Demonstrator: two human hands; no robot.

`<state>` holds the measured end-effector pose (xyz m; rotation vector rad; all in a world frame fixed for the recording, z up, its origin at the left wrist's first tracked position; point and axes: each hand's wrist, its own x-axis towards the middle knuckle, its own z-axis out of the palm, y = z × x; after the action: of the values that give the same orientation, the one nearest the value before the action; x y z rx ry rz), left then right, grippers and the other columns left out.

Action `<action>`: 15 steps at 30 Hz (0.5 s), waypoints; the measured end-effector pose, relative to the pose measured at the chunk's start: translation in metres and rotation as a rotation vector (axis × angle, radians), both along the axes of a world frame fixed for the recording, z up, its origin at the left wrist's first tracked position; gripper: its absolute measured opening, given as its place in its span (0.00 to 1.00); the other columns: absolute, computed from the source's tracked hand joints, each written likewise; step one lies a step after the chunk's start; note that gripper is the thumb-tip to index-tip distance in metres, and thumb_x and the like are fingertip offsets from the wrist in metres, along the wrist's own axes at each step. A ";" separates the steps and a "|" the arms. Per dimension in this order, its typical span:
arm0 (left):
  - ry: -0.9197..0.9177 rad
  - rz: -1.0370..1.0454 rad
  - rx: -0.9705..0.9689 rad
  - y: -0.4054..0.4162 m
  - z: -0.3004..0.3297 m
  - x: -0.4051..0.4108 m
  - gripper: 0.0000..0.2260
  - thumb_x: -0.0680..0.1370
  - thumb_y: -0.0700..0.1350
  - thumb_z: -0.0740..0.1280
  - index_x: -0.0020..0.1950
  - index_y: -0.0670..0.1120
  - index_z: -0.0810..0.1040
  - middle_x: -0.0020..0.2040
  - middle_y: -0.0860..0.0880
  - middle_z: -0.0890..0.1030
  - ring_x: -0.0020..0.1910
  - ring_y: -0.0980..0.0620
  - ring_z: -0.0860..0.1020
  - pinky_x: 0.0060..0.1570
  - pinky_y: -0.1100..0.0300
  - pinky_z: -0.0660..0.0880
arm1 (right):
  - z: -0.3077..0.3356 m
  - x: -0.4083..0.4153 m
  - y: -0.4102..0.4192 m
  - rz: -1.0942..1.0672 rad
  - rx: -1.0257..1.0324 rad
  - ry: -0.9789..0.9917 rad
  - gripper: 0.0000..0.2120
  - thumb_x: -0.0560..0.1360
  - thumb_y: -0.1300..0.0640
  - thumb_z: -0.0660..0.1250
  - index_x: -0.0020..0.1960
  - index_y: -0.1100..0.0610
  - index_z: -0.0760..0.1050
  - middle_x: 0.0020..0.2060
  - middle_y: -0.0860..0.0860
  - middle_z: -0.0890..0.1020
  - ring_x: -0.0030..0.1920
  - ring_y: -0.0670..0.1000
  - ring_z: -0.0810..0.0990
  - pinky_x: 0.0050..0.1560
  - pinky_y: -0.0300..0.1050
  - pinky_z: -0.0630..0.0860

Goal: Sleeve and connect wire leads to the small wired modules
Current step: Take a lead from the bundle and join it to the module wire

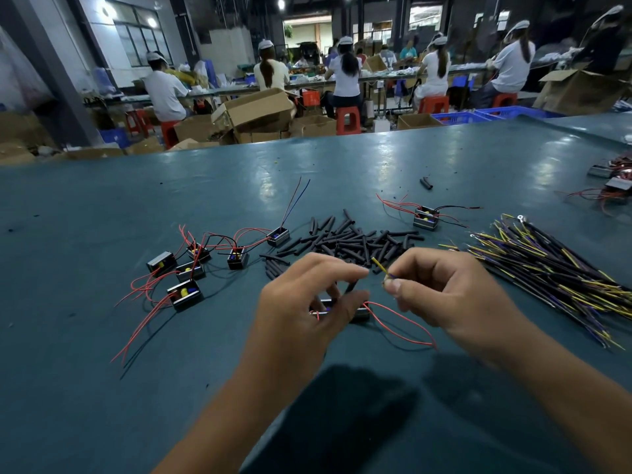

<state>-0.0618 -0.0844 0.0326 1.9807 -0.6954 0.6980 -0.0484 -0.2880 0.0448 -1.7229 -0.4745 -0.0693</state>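
Observation:
My left hand [309, 297] pinches a short black sleeve [352, 286] between thumb and forefinger, above a small wired module [360, 313] that lies mostly hidden under the fingers, red leads [400, 326] trailing to its right. My right hand [441, 289] pinches a yellow-and-blue wire lead [380, 265], its yellow tip pointing toward the sleeve. A pile of black sleeves [349, 242] lies just beyond both hands. A bundle of yellow, blue and black leads [554, 271] lies at the right.
Several modules with red and black wires [191, 268] are grouped at the left; one more module [425, 217] sits behind the sleeve pile. More modules [612, 183] lie at the far right edge. The teal table [102, 388] ends at the back, where people sit among cardboard boxes.

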 end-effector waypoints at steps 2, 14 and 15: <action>-0.183 0.033 0.122 -0.002 -0.004 0.003 0.07 0.77 0.44 0.73 0.54 0.46 0.85 0.51 0.52 0.82 0.48 0.50 0.81 0.47 0.57 0.77 | 0.001 -0.001 0.001 0.067 0.036 0.137 0.03 0.70 0.57 0.71 0.39 0.56 0.79 0.27 0.51 0.77 0.25 0.47 0.64 0.24 0.36 0.59; -0.125 0.027 0.049 -0.009 -0.005 -0.001 0.05 0.78 0.42 0.71 0.43 0.43 0.83 0.39 0.53 0.80 0.39 0.56 0.76 0.41 0.65 0.71 | 0.006 -0.009 0.008 0.181 0.180 0.347 0.04 0.67 0.59 0.73 0.36 0.55 0.78 0.27 0.53 0.73 0.23 0.45 0.61 0.22 0.33 0.58; 0.022 0.002 -0.042 -0.012 -0.004 -0.003 0.04 0.77 0.43 0.71 0.43 0.45 0.83 0.37 0.55 0.80 0.37 0.60 0.75 0.39 0.68 0.69 | 0.004 -0.009 0.009 0.152 0.158 0.247 0.06 0.67 0.61 0.75 0.37 0.55 0.78 0.26 0.52 0.74 0.24 0.45 0.63 0.23 0.33 0.60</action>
<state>-0.0651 -0.0963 0.0281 1.9483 -0.6608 0.6852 -0.0577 -0.2792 0.0488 -1.5117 -0.4035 0.2085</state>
